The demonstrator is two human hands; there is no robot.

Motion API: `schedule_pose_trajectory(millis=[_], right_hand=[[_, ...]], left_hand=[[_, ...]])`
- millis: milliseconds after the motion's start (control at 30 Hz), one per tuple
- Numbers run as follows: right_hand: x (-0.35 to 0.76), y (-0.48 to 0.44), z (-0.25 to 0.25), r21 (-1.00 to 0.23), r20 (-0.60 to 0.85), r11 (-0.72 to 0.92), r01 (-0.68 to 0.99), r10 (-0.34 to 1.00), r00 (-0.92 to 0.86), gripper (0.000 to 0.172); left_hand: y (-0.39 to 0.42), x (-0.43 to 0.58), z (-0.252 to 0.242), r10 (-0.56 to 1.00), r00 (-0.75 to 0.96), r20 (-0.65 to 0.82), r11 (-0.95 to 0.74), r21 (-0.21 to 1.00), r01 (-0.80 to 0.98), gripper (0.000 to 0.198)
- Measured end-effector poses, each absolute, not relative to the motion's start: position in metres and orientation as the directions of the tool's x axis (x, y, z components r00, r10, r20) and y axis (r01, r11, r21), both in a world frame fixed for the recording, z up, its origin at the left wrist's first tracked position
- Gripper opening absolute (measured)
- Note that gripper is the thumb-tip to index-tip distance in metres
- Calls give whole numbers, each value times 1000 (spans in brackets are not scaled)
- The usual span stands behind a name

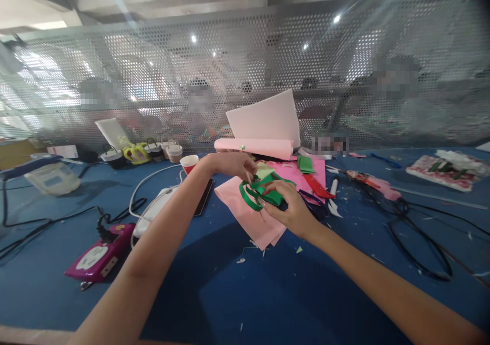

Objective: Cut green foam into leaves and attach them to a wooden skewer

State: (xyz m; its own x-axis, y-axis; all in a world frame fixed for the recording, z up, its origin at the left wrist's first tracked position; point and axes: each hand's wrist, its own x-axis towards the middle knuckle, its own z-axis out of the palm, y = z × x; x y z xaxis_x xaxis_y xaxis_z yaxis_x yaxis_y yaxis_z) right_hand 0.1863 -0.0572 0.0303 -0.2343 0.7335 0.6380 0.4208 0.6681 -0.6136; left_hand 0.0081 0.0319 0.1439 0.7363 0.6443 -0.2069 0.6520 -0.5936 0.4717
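Over the middle of the table, my left hand [234, 164] bends down from above, its fingertips pinched on a looped green ribbon [248, 200]. My right hand [289, 207] comes in from the right, thumb and fingers closed on the same ribbon. A thin pale strip or stick shows among the loops; its kind I cannot make out. Below both hands lies a pale pink sheet [239, 202]. Green pieces and a bright pink sheet [320, 167] lie just behind. My fingers hide part of the ribbon.
A red paper cup [189, 163], a phone [204, 198] and a white power strip [158, 207] lie to the left, with a purple socket box [101, 253]. Red-handled scissors [318, 187] and a pink glue gun [383, 187] with a black cable are at right. Behind stands a perforated metal screen [164, 79].
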Motion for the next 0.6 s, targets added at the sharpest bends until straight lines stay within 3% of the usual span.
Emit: schedule_pose_trajectory(millis=[233,433,600], right_hand=[[189,-55,19,-733,587,633,250,774,-239,37],[189,-52,16,-777,567,604,177,794,-219,47],[184,-48,1,-909,391,411,62,896,-210,59]], left_hand=[[29,10,144,628,751,-204,-603,483,635,8],[29,11,143,619,755,-216,-595,499,630,5],[36,9,138,614,770,-172,-630,480,610,5]])
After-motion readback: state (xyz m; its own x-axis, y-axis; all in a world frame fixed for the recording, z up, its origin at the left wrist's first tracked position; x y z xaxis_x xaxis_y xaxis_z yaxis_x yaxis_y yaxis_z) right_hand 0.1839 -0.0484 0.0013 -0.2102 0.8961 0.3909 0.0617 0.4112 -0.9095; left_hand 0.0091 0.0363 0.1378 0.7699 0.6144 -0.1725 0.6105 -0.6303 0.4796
